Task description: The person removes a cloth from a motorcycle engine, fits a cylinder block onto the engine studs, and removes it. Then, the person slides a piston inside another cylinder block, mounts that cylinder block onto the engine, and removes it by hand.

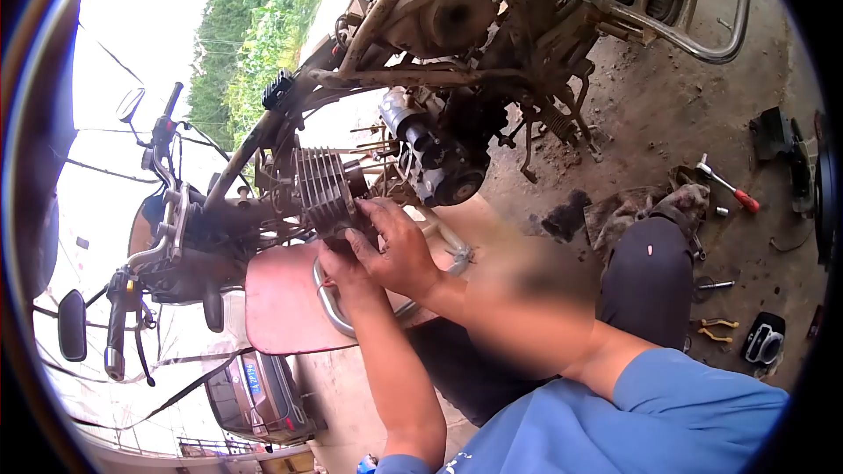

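A grey finned engine cylinder is between my hands, beside the motorcycle's engine. The fingers of my right hand are bent against its lower edge, with the thumb close to the other hand. Partly covered by it, my left hand is curled under the same end of the cylinder. A dark sleeve end sticks out from the cylinder on the engine side, where thin metal studs show. The bare motorcycle frame runs above, and the picture is turned sideways.
A pink panel with a curved chrome tube lies below my hands. On the dirty ground are a red-handled ratchet, rags, yellow-handled pliers and a metal engine part. Handlebars stand left; a parked car is behind.
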